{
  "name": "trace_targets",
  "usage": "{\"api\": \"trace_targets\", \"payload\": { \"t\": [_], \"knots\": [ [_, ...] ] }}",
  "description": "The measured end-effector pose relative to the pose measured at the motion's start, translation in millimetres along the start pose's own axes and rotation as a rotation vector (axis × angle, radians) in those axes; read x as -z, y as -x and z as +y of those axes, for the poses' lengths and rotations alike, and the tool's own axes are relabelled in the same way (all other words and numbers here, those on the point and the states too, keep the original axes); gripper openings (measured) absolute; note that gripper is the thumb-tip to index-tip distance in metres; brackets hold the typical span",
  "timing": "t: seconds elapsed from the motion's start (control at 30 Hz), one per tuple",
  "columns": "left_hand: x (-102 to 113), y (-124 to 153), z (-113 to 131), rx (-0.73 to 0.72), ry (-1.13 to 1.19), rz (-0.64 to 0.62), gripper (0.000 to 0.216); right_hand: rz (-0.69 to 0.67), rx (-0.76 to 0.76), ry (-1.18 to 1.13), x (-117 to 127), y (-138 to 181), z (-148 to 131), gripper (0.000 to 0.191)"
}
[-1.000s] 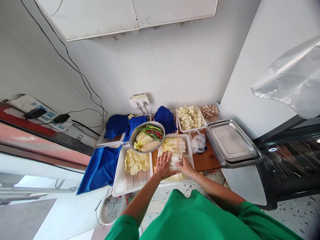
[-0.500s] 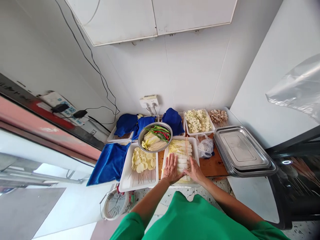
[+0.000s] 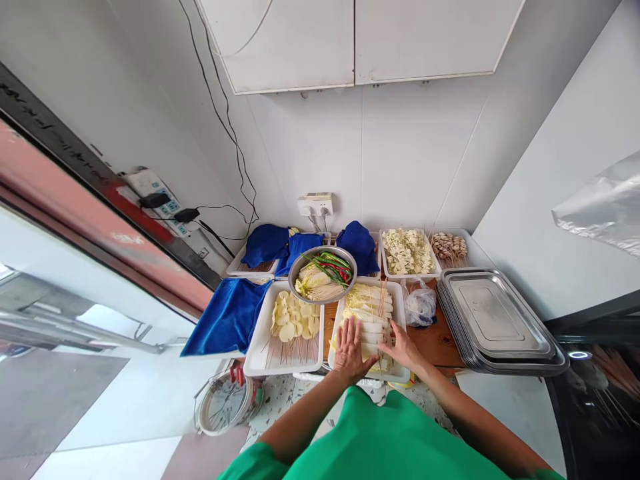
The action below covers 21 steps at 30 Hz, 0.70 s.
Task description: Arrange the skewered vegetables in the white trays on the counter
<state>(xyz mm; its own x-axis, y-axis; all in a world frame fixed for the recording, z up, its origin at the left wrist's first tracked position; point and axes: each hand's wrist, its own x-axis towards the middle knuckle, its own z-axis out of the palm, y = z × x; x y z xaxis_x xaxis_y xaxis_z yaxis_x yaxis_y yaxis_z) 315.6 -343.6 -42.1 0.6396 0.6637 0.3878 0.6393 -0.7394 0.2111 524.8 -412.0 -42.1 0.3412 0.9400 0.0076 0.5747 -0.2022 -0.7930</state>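
Skewered Chinese cabbage rolls [image 3: 369,310] lie in rows in a white plastic tray [image 3: 399,373]. My left hand [image 3: 350,350] rests flat on the left part of the rolls, with its fingers stretched out. At their right side is my right hand [image 3: 403,348], fingers and thumb apart, touching the rolls near the stick ends. A metal bowl [image 3: 296,288] with green and red chili peppers [image 3: 334,268], cabbage leaves and enoki mushrooms stands just behind, overlapping the tray's corner. To the left, skewered potato slices [image 3: 295,319] lie in a second white tray [image 3: 255,363].
Blue cloths [image 3: 227,317] cover trays at the left and back. Cauliflower skewers [image 3: 409,252] fill a back tray. Stacked metal trays [image 3: 500,320] stand at the right beside a clear plastic bag [image 3: 420,305]. A bucket [image 3: 227,403] is on the floor at the left.
The view has shifted, so the scene appears farther right. My thumbs, close together before, are now a little apart. Both hands stay at the cabbage rolls.
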Motion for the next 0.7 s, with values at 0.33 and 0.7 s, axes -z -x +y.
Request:
{"api": "trace_targets", "payload": {
  "t": [0.33,0.7],
  "knots": [
    [-4,0,-9,-0.016,0.106,-0.119,0.104,0.224,0.01,-0.083,10,16,3,0.065],
    [53,-9,-35,0.023,0.237,0.031,0.072,0.272,-0.301,0.044,22,42,40,0.076]
  ]
}}
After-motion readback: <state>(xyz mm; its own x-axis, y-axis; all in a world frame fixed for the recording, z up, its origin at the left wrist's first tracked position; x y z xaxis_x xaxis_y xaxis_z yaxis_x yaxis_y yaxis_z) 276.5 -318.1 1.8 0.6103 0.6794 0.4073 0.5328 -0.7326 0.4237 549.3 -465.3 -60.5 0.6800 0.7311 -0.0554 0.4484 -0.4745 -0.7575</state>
